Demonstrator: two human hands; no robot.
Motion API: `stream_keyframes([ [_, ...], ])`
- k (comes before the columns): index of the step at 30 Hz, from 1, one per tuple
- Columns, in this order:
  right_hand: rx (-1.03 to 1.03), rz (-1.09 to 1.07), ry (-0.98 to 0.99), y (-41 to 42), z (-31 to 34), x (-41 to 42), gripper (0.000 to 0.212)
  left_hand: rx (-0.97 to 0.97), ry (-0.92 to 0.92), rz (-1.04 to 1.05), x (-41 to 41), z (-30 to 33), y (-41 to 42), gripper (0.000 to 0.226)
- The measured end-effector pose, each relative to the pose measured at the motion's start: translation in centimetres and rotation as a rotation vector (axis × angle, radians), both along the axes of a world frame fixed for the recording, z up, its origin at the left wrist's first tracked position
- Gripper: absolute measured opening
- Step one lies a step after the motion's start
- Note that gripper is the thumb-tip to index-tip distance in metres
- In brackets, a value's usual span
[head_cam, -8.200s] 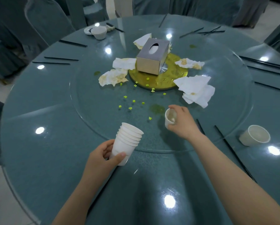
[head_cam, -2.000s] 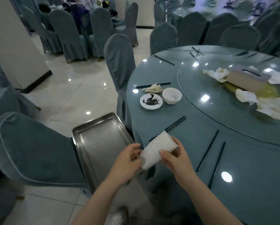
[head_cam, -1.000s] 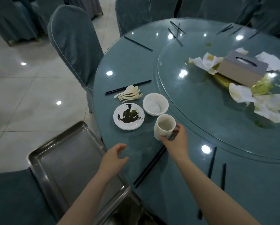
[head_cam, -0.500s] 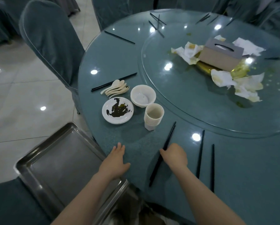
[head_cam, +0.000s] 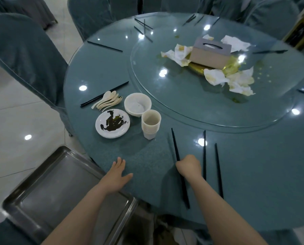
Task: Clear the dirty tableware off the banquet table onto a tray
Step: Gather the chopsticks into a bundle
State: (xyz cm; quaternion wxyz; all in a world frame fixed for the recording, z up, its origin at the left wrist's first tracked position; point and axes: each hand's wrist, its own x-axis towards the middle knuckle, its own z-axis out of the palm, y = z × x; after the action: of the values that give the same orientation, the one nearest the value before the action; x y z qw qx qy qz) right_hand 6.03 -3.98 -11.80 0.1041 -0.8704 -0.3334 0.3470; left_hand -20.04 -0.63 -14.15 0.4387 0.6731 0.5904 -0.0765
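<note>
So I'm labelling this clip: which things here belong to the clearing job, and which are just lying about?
Job: cup stack, bowl, dirty plate, spoons, chopsticks under the right hand, tray.
Lying about: tissue box, used napkins, chairs.

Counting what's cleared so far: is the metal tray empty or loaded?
Empty. The tray shows only bare metal; the cup stack stands on the table.

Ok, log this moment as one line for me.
right hand: grips chopsticks on table | left hand: flat at table edge | cup stack: on table | tray: holds no tableware
</note>
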Motion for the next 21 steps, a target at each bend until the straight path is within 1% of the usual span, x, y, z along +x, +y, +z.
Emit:
stream_keyframes([
  [2, 0.077, -0.023, 0.020, -0.5, 0.3, 1.1, 0.018, -0.018, -0.012, -0.006, -0.1, 0.1, 0.3, 0.076],
  [3, 0.118, -0.049, 0.016, -0.9, 0.4, 1.9, 0.016, -0.019, -0.013, -0.013, -0.1, 0.1, 0.3, 0.076],
  [5, 0.171, -0.118, -0.037, -1.9, 0.9, 3.7, 0.004, -0.008, -0.005, -0.024, -0.1, 0.1, 0.3, 0.077],
  [6, 0.187, -0.149, -0.076, -2.6, 0.9, 4.8, 0.003, 0.002, 0.002, -0.030, 0.0, 0.0, 0.2, 0.077],
  [8, 0.189, -0.184, -0.150, -4.0, 0.5, 6.7, 0.011, 0.023, 0.012, -0.039, 0.0, -0.1, 0.0, 0.078],
  [10, 0.141, -0.200, -0.216, -5.3, -0.2, 8.0, 0.019, 0.035, 0.015, -0.035, 0.0, -0.1, 0.0, 0.079],
  [13, 0.045, -0.220, -0.242, -6.3, -1.2, 8.2, 0.055, 0.032, 0.005, -0.023, -0.1, -0.1, -0.1, 0.079],
  [14, 0.019, -0.219, -0.244, -6.4, -1.4, 8.0, 0.063, 0.033, 0.002, -0.018, -0.1, 0.0, -0.1, 0.080],
  [15, 0.007, -0.210, -0.244, -6.4, -1.6, 7.7, 0.065, 0.037, -0.002, -0.012, -0.1, 0.1, -0.1, 0.080],
  [16, 0.012, -0.200, -0.243, -6.3, -1.8, 7.6, 0.060, 0.047, -0.008, -0.002, 0.0, 0.2, -0.2, 0.080],
  [19, 0.049, -0.203, -0.226, -5.9, -1.8, 7.4, 0.029, 0.088, -0.049, 0.056, 0.0, 0.5, -0.7, 0.079],
  [21, 0.043, -0.221, -0.195, -5.7, -1.6, 7.6, 0.020, 0.091, -0.102, 0.109, -0.2, 0.8, -1.3, 0.077],
])
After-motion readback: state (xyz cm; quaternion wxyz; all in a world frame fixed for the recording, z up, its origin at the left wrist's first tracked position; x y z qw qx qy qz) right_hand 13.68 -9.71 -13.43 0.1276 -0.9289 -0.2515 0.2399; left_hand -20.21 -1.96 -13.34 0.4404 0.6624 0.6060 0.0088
